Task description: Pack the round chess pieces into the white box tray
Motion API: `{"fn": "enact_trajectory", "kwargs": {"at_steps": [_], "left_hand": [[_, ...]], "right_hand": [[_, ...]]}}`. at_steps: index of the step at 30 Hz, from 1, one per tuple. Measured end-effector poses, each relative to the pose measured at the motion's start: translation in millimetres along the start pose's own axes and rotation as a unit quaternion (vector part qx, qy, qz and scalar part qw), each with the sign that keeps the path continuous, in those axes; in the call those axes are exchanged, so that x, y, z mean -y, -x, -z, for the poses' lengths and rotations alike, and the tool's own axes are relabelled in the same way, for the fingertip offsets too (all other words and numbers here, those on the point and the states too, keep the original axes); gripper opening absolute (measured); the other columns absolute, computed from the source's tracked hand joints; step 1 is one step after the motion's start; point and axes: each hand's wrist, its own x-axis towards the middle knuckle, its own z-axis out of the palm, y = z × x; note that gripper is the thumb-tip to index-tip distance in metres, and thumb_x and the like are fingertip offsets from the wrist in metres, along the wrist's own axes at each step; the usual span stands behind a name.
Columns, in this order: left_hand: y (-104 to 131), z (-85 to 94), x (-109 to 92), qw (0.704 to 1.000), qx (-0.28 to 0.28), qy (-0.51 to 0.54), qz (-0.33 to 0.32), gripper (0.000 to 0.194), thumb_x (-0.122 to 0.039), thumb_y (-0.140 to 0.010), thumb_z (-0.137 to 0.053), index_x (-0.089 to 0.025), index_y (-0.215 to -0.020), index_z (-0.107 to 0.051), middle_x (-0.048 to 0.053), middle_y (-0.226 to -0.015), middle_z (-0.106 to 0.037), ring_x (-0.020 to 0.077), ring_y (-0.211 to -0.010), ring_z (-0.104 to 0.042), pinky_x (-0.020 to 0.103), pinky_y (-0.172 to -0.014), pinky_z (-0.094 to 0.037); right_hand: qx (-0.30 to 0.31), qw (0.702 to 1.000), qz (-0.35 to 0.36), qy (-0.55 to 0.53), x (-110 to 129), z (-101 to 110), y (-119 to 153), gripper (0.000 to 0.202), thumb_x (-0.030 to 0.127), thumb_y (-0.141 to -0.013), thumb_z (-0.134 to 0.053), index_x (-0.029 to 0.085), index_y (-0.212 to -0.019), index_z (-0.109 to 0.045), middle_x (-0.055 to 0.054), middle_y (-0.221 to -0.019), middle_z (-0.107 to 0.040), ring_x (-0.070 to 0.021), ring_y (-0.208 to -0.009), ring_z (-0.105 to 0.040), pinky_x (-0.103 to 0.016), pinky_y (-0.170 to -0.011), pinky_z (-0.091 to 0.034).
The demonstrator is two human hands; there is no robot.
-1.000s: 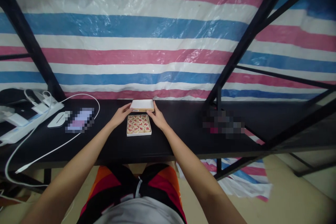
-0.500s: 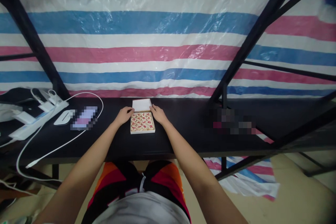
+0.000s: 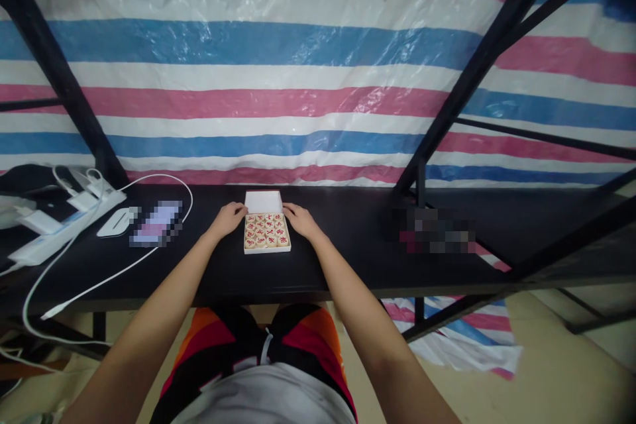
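Note:
A shallow white box [image 3: 267, 250] sits on the black table, filled with several round wooden pieces [image 3: 269, 232] that carry red characters. Its white-lined lid [image 3: 263, 201] lies at the box's far edge. My left hand [image 3: 230, 218] is at the left side, its fingertips at the corner where lid and box meet. On the opposite side, my right hand [image 3: 299, 219] has its fingers against the lid's right edge near the box. Both hands appear to hold the box and lid between them.
On the left are a white power strip [image 3: 64, 228] with plugs and cables, a white flat device [image 3: 115, 223] and a blurred phone [image 3: 158, 224]. A blurred dark item [image 3: 437, 230] lies at the right. Black metal bars and a striped sheet [image 3: 268, 106] stand behind the table [image 3: 348, 232].
The lid has shifted slightly relative to the box, and my right fingers sit a little lower along its edge. The whole view has moved slightly.

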Motion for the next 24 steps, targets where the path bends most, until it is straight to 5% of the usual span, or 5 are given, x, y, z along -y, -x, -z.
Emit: {"fn": "enact_trajectory", "kwargs": {"at_steps": [4, 8, 24], "left_hand": [[0, 0.7, 0, 0.999, 0.022, -0.025, 0.0, 0.032, -0.037, -0.084, -0.04, -0.018, -0.081, -0.066, 0.005, -0.081, -0.06, 0.0189, -0.074, -0.056, 0.029, -0.072, -0.04], [1, 1.3, -1, 0.999, 0.027, -0.027, -0.006, 0.031, -0.035, -0.083, -0.041, -0.018, -0.083, -0.066, 0.006, -0.085, -0.062, 0.019, -0.078, -0.057, 0.029, -0.074, -0.04], [2, 2.7, -4, 0.999, 0.021, -0.025, -0.007, 0.03, -0.034, -0.083, -0.043, -0.017, -0.082, -0.068, 0.006, -0.084, -0.063, 0.0192, -0.077, -0.058, 0.029, -0.074, -0.042]], "right_hand": [[-0.056, 0.998, 0.011, -0.028, 1, 6, 3, 0.028, 0.033, -0.082, -0.055, 0.02, -0.104, -0.064, -0.003, -0.089, -0.06, -0.0123, -0.075, -0.055, -0.026, -0.077, -0.044], [-0.012, 0.998, 0.049, -0.044, 7, 7, 9, 0.024, 0.037, -0.078, -0.059, 0.02, -0.094, -0.067, 0.001, -0.075, -0.054, -0.0106, -0.067, -0.05, -0.025, -0.069, -0.04], [0.003, 0.998, 0.044, -0.048, 4, -4, 6, 0.022, 0.034, -0.072, -0.066, 0.019, -0.089, -0.067, 0.0, -0.079, -0.052, -0.0106, -0.069, -0.049, -0.024, -0.068, -0.04]]}}
